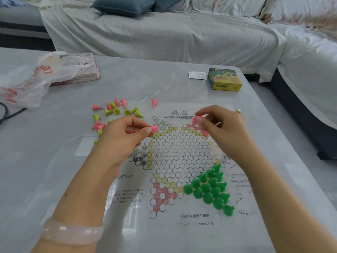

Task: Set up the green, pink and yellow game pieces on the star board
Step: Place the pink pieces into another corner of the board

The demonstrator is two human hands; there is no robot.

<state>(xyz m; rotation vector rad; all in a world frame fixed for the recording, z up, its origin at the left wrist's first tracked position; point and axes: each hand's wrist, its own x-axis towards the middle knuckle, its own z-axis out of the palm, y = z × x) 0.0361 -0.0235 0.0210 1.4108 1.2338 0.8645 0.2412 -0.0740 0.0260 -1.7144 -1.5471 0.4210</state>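
On the grey table [54, 161] before a covered sofa [164, 37], each hand [124, 136] [224, 128] pinches a pink piece [154, 128] [197, 118].

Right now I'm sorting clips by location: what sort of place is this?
Probably a home living room: a covered sofa with cushions behind a low table holding a star board.

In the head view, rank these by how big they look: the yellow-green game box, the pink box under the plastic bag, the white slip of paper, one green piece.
1. pink box, partly covered
2. yellow-green game box
3. white slip of paper
4. green piece, though nearest the camera
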